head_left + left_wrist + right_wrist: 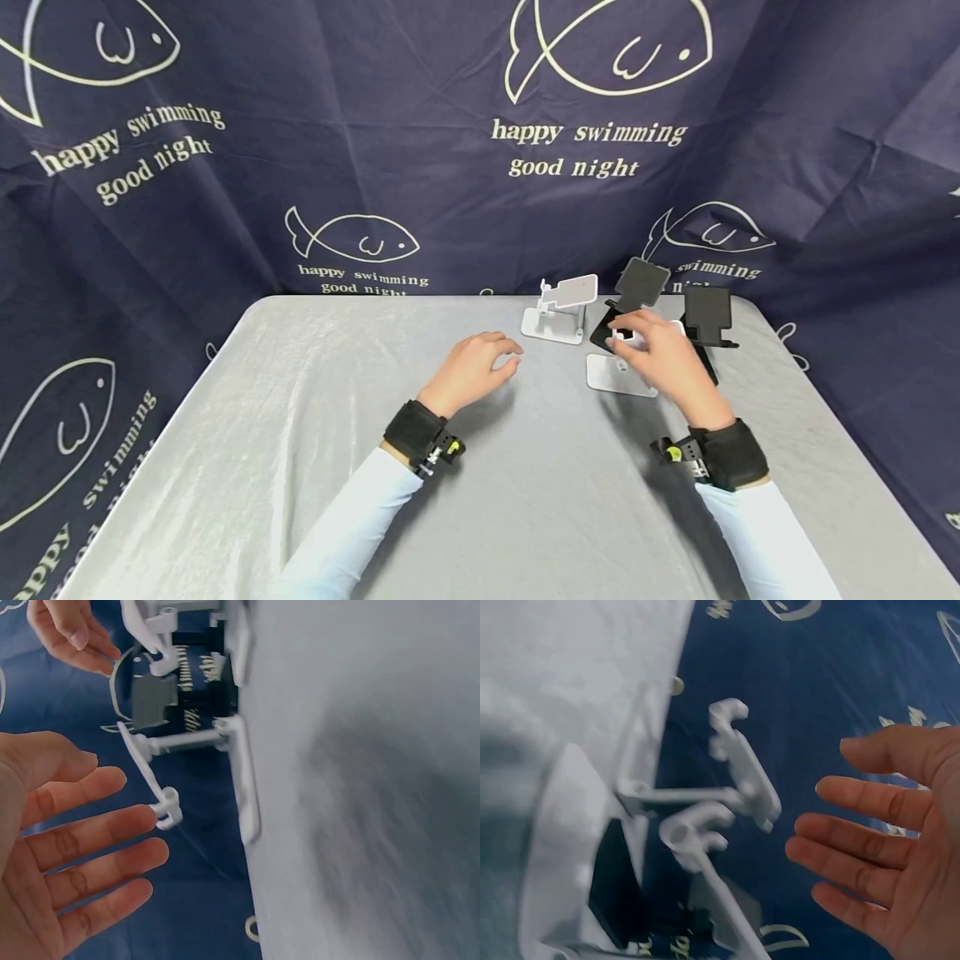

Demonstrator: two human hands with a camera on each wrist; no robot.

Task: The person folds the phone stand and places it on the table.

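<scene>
Hovering empty, fingers loosely parted, your right hand (663, 357) half-hides the front white stand (613, 376) at nine o'clock; black stands (642, 283) (707, 313) crowd eleven and two. Your left hand (471, 372), likewise, has the rear white stand (572, 293) at two.

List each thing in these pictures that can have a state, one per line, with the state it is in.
Left white stand: unfolded, plate tilted.
Front white stand: unfolded, partly hidden in the head view.
Rear black stand: unfolded, plate raised.
Right black stand: unfolded, plate raised.
Left grip: open, empty.
Right grip: open, empty.
Wrist straps: wrapped round both wrists.
Gray cloth: spread out, creased at left.
Dark backdrop: hanging, wrinkled.
</scene>
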